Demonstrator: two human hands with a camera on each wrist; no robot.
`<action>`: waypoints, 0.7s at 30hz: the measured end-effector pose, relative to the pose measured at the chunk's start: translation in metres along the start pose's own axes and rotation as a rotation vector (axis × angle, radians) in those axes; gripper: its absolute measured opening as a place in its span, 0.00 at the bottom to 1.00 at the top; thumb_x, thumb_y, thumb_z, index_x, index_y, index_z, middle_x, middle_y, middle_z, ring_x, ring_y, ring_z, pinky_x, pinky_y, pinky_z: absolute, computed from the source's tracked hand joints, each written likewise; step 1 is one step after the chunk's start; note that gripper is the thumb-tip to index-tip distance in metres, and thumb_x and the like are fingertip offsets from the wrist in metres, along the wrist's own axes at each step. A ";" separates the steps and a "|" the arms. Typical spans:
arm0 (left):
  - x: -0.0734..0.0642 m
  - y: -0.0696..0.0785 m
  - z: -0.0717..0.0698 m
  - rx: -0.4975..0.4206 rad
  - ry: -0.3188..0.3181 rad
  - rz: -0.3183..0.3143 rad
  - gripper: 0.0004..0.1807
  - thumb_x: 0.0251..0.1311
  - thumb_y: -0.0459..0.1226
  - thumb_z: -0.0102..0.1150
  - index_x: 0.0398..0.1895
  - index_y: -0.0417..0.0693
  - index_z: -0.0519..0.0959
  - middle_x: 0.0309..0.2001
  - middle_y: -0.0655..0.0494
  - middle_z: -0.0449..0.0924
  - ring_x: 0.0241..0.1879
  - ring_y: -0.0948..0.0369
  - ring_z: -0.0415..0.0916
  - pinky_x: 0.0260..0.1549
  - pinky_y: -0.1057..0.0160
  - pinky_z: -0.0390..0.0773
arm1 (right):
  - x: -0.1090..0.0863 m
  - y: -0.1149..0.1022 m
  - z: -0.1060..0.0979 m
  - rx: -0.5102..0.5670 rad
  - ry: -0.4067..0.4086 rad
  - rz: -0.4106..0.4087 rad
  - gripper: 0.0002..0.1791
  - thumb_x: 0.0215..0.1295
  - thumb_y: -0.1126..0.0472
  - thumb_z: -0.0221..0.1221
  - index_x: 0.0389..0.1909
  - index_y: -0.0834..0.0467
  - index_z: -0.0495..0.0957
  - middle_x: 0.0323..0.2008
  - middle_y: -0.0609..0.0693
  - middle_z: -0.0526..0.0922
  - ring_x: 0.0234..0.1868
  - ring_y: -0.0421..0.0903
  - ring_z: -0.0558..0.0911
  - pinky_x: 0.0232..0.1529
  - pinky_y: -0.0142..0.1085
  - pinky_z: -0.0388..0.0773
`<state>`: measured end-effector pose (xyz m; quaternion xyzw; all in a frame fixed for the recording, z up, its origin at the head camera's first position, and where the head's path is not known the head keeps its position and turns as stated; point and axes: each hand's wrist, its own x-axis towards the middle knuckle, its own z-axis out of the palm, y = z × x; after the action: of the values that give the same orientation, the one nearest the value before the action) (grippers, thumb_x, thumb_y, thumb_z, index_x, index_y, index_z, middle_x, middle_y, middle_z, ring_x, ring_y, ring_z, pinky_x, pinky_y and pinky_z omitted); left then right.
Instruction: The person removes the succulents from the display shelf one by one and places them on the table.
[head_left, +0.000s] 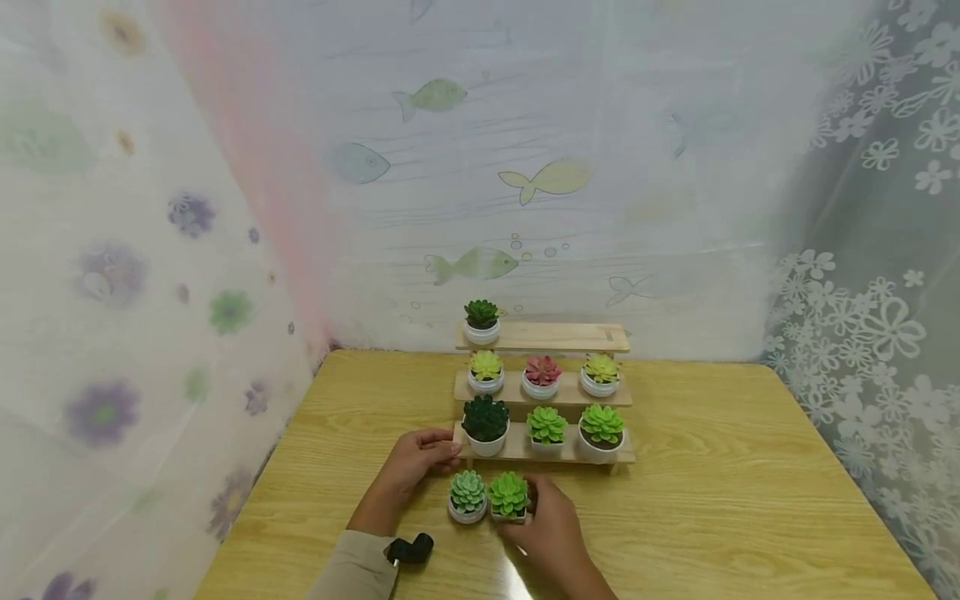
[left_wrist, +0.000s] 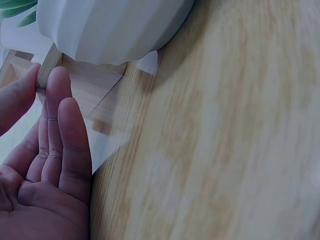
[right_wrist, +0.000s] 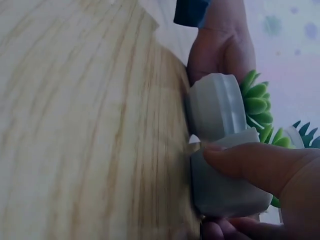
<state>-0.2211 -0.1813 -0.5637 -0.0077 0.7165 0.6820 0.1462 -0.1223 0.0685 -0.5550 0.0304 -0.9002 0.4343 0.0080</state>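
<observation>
My left hand pinches the left end of the lowest board of a three-tier wooden plant stand. In the left wrist view, thumb and fingertips meet at the board's end. With my right hand I grip a bright green potted succulent in front of the stand. In the right wrist view, the thumb lies across its white pot, whose base is at the tabletop. Close on its left stands a pale green succulent in a round, ribbed white pot.
On the stand's tiers sit several potted succulents, among them a dark green one, a red one and a yellow-green one. The wooden table extends to both sides. Patterned curtains hang behind and beside it.
</observation>
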 end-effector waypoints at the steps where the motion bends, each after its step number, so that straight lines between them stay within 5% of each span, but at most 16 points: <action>1: 0.000 0.000 0.000 0.002 0.002 -0.001 0.27 0.66 0.39 0.70 0.63 0.31 0.77 0.42 0.49 0.90 0.38 0.60 0.89 0.40 0.62 0.87 | 0.000 0.001 0.000 0.001 -0.003 -0.008 0.42 0.39 0.54 0.85 0.57 0.62 0.78 0.44 0.51 0.85 0.45 0.47 0.83 0.46 0.44 0.83; 9: 0.001 -0.001 0.000 0.007 0.005 0.001 0.27 0.66 0.38 0.70 0.63 0.31 0.77 0.43 0.49 0.90 0.38 0.60 0.89 0.39 0.62 0.87 | 0.002 0.001 -0.004 -0.022 -0.021 -0.042 0.34 0.40 0.55 0.84 0.51 0.58 0.82 0.39 0.47 0.85 0.41 0.43 0.81 0.40 0.38 0.81; 16: -0.002 0.001 0.001 0.011 0.006 0.004 0.28 0.66 0.39 0.70 0.64 0.31 0.77 0.44 0.48 0.90 0.38 0.59 0.89 0.40 0.61 0.87 | 0.004 0.002 -0.009 -0.016 -0.068 -0.043 0.36 0.40 0.53 0.84 0.52 0.58 0.82 0.44 0.49 0.86 0.46 0.45 0.83 0.47 0.44 0.83; 21: -0.001 0.000 0.000 0.010 0.009 0.003 0.28 0.66 0.39 0.70 0.64 0.31 0.77 0.44 0.48 0.90 0.38 0.59 0.89 0.40 0.61 0.87 | 0.004 0.003 -0.016 0.009 -0.122 -0.042 0.39 0.40 0.52 0.83 0.56 0.60 0.81 0.43 0.48 0.84 0.42 0.43 0.80 0.42 0.37 0.80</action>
<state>-0.2204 -0.1811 -0.5635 -0.0090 0.7207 0.6785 0.1421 -0.1265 0.0828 -0.5472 0.0755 -0.8964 0.4352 -0.0378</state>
